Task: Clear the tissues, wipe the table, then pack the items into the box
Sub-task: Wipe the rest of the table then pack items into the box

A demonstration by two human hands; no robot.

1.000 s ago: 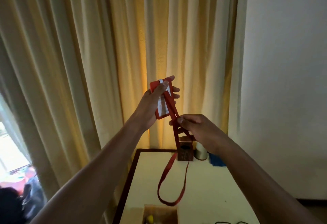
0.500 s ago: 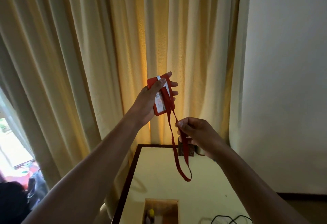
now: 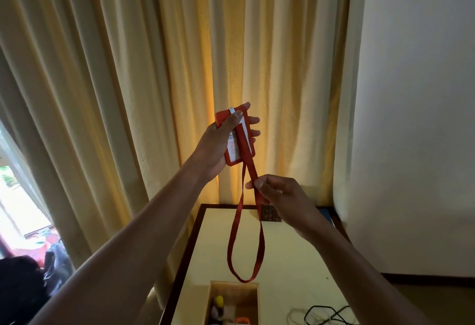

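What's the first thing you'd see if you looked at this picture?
The bright red card holder, held up by the left hand in front of the glowing yellow curtain. Its long red strap hangs down in a loop over the table, pinched by the right hand. Below the loop sits an open box with small things inside.

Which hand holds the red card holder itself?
The left hand, raised, grips the card holder; the right hand, lower, only pinches its strap.
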